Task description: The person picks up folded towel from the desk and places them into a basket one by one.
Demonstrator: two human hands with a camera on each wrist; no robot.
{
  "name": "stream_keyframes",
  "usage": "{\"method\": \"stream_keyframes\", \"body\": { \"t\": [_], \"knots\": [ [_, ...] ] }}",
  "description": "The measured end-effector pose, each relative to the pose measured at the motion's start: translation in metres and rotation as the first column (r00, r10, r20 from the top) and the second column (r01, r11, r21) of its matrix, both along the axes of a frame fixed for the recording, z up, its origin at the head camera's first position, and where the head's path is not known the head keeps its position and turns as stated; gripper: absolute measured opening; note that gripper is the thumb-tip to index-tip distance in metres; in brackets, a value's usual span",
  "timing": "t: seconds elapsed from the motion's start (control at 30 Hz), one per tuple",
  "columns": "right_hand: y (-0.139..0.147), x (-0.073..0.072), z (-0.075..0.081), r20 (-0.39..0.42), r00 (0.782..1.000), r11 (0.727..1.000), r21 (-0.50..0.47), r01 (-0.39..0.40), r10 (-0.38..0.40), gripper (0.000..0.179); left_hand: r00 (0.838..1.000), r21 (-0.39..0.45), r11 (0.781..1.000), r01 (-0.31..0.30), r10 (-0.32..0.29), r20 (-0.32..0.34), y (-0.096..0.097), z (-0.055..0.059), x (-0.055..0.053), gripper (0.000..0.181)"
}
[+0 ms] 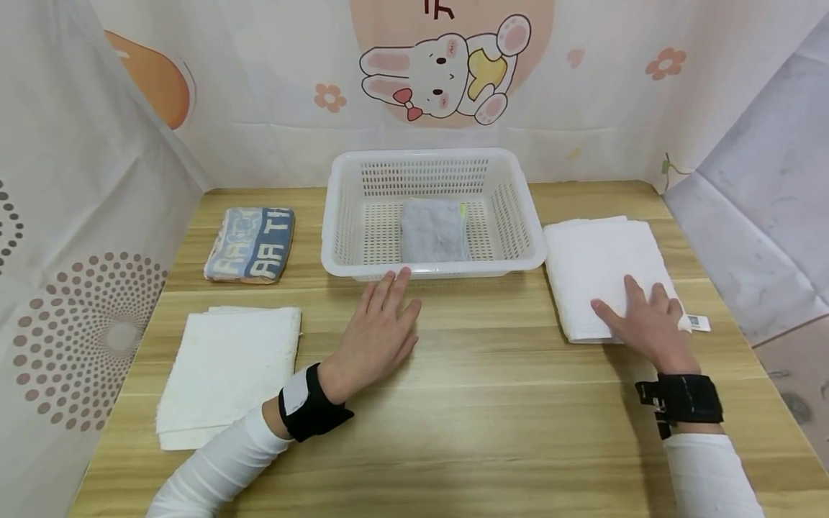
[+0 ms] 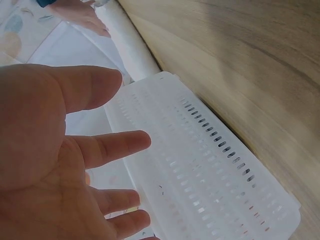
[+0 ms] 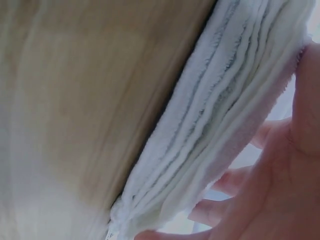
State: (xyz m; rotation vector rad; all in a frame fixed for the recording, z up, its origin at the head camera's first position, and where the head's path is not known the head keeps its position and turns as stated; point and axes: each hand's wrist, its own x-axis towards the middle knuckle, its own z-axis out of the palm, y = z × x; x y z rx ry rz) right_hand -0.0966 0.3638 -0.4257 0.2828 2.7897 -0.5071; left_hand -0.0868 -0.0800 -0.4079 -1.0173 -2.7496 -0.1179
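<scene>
My left hand (image 1: 376,337) is spread with straight fingers, its fingertips right at the front rim of a white plastic basket (image 1: 434,270). In the left wrist view its thumb and fingers stand apart before the perforated wall of the basket (image 2: 200,150), holding nothing. Inside the basket lies a folded grey cloth (image 1: 434,230) with a yellow-green edge. On the right, my right hand (image 1: 650,324) rests with spread fingers on a folded white towel (image 1: 602,266). The right wrist view shows the stacked layers of this towel (image 3: 215,110) beside the palm.
A folded white towel (image 1: 227,367) lies at the left, partly beside my forearm. Behind it sits a folded blue patterned towel (image 1: 252,244). A small white tag (image 1: 699,323) sticks out from the right towel. Printed curtains (image 1: 272,86) hang behind the wooden table (image 1: 492,403).
</scene>
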Motion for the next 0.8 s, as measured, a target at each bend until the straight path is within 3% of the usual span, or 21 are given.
{"method": "stream_keyframes", "body": {
  "t": [0.8],
  "knots": [
    [-0.006,0.017,-0.001,-0.016,1.0,1.0,0.013,-0.019,0.019,0.095,1.0,-0.005,1.0,-0.007,0.007,0.003,0.001,-0.001,0.0,0.047]
  ]
}}
